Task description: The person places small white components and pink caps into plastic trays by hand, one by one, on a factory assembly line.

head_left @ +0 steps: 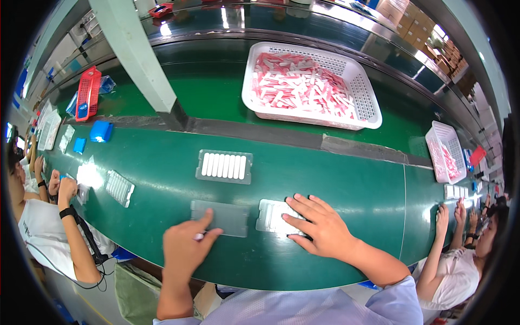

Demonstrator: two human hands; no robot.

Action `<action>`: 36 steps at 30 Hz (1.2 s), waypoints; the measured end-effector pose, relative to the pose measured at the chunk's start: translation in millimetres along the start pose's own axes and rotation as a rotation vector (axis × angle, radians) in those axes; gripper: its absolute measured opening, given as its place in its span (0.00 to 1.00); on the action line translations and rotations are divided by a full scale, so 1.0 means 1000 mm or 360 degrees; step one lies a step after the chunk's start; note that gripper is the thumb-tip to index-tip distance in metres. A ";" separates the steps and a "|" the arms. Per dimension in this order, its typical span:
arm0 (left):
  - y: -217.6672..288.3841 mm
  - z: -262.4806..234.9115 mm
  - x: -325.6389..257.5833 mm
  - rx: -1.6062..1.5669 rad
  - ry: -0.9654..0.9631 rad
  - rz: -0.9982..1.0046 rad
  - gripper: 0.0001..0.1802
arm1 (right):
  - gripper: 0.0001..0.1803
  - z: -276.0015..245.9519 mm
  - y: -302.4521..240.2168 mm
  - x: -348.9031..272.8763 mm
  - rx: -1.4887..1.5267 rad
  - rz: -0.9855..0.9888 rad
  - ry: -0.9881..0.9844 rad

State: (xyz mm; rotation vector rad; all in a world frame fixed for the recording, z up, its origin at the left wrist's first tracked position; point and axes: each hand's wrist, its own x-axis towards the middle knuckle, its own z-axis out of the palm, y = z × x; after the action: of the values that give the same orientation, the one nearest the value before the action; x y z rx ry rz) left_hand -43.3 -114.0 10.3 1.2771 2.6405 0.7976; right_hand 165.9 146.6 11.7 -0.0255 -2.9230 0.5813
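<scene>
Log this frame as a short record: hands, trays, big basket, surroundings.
left hand: at clear left tray, small pale item by its curled fingers
right hand: fingers spread over right tray, which shows glare
far tray: clear, holds row of white sticks
big basket: white, beyond far tray and rightward, heaped with pink-and-white pieces
table: green
people: at left and right

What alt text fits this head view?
A person's left hand is over a clear plastic tray, the right hand spread over a shiny pale tray, on a green tabletop. Beyond are a third clear plastic tray of white sticks and a white plastic basket of pink-and-white pieces; co-workers flank both sides.
</scene>
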 end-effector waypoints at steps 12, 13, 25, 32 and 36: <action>0.034 0.027 0.008 -0.0582 -0.0211 0.0035 0.23 | 0.27 -0.012 0.013 -0.015 0.0040 0.0060 -0.0162; 0.030 0.027 0.004 -0.0578 -0.0207 0.0034 0.23 | 0.26 -0.012 0.012 -0.017 0.0039 0.0070 -0.0157; 0.040 0.038 -0.010 -0.3167 -0.1149 -0.0838 0.28 | 0.19 -0.027 -0.020 0.002 0.0535 0.0060 0.0453; 0.059 0.037 -0.008 -0.3054 -0.1387 -0.0730 0.32 | 0.15 -0.025 -0.036 0.011 0.0960 0.0111 0.0317; 0.065 0.032 -0.004 -0.2906 -0.1431 -0.0695 0.30 | 0.14 -0.025 -0.040 0.014 0.0953 0.0183 0.0261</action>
State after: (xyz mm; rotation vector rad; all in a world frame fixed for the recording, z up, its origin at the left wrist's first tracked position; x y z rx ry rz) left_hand 15.0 -70.9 15.1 0.2530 0.6586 1.3810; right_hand 156.6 120.2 52.0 -0.1590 -2.4894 1.3710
